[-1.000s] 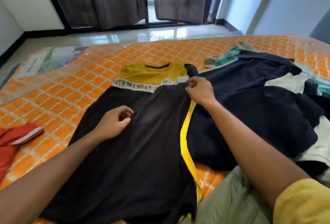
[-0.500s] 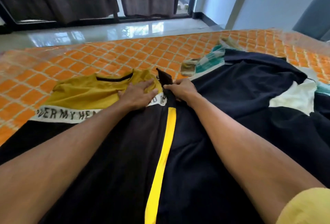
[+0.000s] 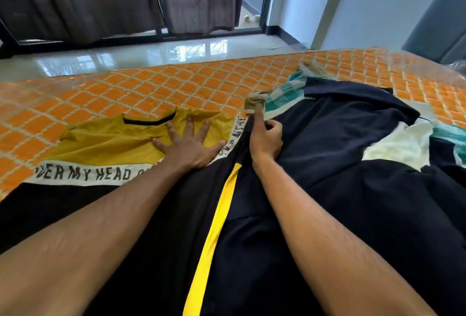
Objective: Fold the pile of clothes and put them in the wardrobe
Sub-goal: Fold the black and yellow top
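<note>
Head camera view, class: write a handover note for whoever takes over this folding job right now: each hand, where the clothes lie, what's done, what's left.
Left hand: open, flat on the yellow top of the T-shirt, pressing it onto the orange mattress.
Right hand: fingers curled, index straight, on the shirt's folded right edge; grip unclear.
Pile of clothes: unfolded, to the right of the shirt.
Done: shirt spread out, right side folded in.
Left: fold its left side, finish it, fold the pile, put everything in the wardrobe, which is not in view.
</note>
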